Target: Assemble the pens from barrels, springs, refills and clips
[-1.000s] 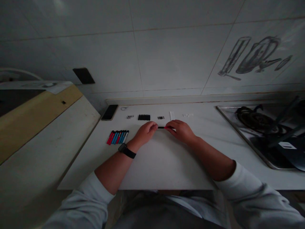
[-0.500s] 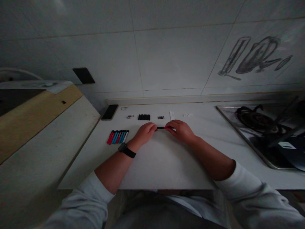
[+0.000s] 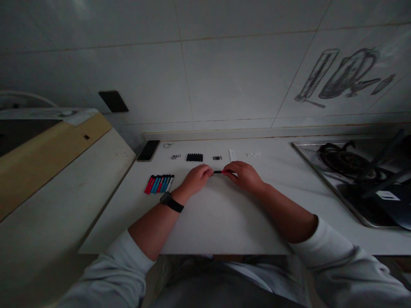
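A slim pen (image 3: 218,172), black in the middle and red toward the right, lies level between my two hands. My left hand (image 3: 198,176) pinches its left end, and my right hand (image 3: 241,174) grips the red end; both ends are hidden in the fingers. Just beyond the hands, small parts sit in a row: silvery metal pieces (image 3: 176,157), black tubes (image 3: 194,157), small dark pieces (image 3: 217,158), thin white sticks (image 3: 232,155) and tiny whitish pieces (image 3: 253,154). Left of my left hand lie several red, blue and white pens (image 3: 159,184) with black ends, side by side.
A phone (image 3: 149,150) and a small ring-like item (image 3: 168,145) lie at the counter's back left. To the right is a gas stove (image 3: 346,171) with a metal rim. A pale board-like cabinet (image 3: 73,171) borders the left side; a tiled wall (image 3: 231,81) stands behind.
My left hand has shifted very slightly to the right along the pen, so a little less of its black part shows. The grip of both hands stays the same.
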`<state>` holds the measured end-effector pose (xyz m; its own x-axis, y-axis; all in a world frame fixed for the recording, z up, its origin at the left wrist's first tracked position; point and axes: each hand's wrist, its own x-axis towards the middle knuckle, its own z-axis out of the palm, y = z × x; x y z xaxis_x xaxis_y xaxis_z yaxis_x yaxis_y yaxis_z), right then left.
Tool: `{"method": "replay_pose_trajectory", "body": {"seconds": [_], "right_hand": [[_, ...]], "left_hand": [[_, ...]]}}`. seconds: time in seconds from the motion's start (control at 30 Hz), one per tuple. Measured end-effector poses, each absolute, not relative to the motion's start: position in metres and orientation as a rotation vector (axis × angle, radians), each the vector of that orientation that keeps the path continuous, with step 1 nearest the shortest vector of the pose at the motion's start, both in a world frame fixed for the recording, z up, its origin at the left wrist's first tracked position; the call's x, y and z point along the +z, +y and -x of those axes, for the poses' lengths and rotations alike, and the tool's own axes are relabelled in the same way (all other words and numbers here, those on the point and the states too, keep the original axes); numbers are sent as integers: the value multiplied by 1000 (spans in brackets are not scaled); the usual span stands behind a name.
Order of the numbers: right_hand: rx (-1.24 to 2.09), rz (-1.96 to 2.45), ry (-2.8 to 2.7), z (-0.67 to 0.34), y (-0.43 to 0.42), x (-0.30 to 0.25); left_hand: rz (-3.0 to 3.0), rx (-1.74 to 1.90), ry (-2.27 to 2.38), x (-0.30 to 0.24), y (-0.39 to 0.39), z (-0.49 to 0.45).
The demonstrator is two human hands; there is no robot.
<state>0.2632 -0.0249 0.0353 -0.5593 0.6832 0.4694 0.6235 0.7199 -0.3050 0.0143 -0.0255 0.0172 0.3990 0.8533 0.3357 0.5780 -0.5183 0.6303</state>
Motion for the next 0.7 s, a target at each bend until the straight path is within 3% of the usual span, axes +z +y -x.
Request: {"method": "replay_pose_trajectory", "body": {"seconds": [0.7], "right_hand": [[254, 1017, -2301, -265, -24, 36]], "left_hand": [[-2308, 947, 1273, 25, -29, -15]]}}
